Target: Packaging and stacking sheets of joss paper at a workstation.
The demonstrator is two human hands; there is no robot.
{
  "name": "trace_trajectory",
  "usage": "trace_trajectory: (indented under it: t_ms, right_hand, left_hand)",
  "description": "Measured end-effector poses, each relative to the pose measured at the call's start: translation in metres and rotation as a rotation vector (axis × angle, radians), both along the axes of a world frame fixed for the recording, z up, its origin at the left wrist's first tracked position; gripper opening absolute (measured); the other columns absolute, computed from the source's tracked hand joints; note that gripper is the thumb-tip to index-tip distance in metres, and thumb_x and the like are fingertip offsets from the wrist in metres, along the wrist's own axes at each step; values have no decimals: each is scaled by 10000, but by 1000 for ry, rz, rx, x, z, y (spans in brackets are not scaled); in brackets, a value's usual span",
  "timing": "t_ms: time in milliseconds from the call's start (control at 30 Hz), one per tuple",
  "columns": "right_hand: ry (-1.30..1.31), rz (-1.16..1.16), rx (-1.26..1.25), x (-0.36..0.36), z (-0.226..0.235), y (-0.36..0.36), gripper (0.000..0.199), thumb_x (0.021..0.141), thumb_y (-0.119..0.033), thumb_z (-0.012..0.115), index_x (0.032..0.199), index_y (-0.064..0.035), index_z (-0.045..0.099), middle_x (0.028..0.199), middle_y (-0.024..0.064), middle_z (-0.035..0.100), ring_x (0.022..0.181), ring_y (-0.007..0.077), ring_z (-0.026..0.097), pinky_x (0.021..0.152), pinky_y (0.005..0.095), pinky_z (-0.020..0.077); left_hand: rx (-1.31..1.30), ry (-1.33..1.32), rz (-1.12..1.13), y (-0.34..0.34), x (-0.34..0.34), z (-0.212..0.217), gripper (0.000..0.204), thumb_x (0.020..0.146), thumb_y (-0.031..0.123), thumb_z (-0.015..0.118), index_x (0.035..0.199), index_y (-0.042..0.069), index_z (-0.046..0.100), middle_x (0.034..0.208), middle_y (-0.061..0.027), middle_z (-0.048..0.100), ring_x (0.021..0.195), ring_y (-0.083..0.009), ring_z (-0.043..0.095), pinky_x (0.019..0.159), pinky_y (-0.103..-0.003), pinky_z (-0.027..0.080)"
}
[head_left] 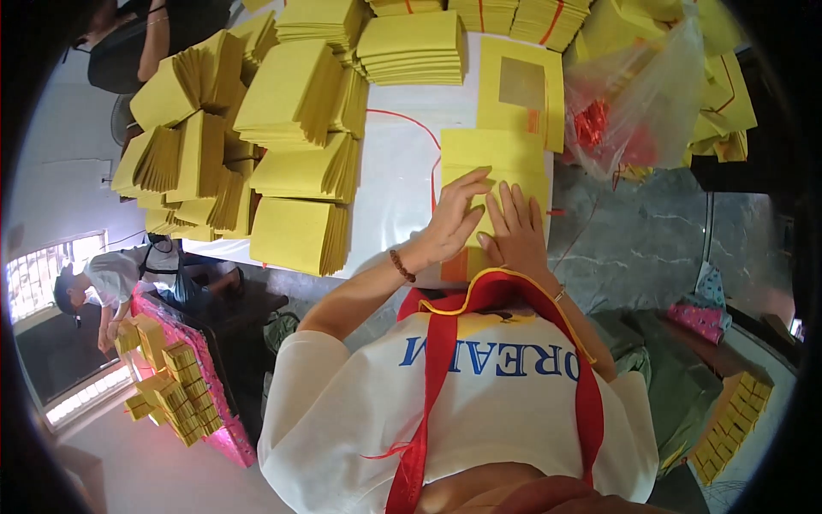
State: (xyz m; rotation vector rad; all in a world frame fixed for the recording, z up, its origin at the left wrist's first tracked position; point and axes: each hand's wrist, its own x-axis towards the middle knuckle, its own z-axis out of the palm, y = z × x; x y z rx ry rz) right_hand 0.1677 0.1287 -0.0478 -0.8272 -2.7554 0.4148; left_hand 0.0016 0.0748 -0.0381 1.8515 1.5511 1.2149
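A sheet of yellow paper point(492, 147) with a fold line across it lies at the table's near right edge. Flat on its right half rests my right hand point(517, 230), fingers stretched forward. My left hand point(452, 216) comes in from the left, its bent fingers and thumb apart and its fingertips at the paper's middle. An orange patch point(454, 267) shows at the near edge below my left hand. Just beyond lies more yellow paper with a dull brownish square point(521, 84) on it. Whether other sheets lie under my hands is hidden.
Folded yellow paper stacks point(291, 94) crowd the table's left and far sides. A red string point(402, 115) curves over the white tabletop point(390, 184). At far right hangs a clear plastic bag point(646, 107) with shiny red material. Another person point(120, 278) stands left by yellow bundles point(175, 394).
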Motion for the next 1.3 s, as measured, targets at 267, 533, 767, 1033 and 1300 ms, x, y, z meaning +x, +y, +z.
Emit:
trace_trajectory:
  t_ms: [267,533,767,1033,1300]
  right_hand:
    - [-57,9,53,-1,1,1,614,805,-336,564,1313,-38,392,1403,197,292,1320,328,246,1053,520,189]
    - [361,35,-611,19,7,22,796,791,-150,574,1427,-44,107,1445,165,248,1351,283,206,1086,408,169]
    - [1043,-198,-969,38,26,41,577,873,-22,470,1404,-84,253,1394,113,358,1300,234,327,1032,349,289]
    - [1135,-595,-1072,71,-5,28,424,918,-116,482,1331,-101,386,1308,78,455,1178,199,457,930,345,386]
    - [1036,-606,-1215,60,-28,0,323,920,-97,476,1238,-46,471,1163,73,547,1059,152,516,898,298,419]
  left_hand:
    - [-53,193,-36,-29,13,28,539,746,33,556,1262,-4,404,1191,-201,478,1076,-336,473,901,-405,390]
    - [78,947,68,-24,34,9,677,710,219,593,1317,16,372,1048,-215,528,901,-302,522,752,-343,443]
    - [3,802,51,-8,21,13,460,692,114,598,1144,49,543,868,-80,543,841,-221,535,693,-339,441]
    - [309,346,450,14,-84,47,384,726,3,560,1106,58,586,1061,-120,618,963,-292,565,806,-384,450]
    - [140,806,405,52,-131,-32,407,759,136,585,1165,122,550,1132,-68,582,1055,-254,523,859,-391,404]
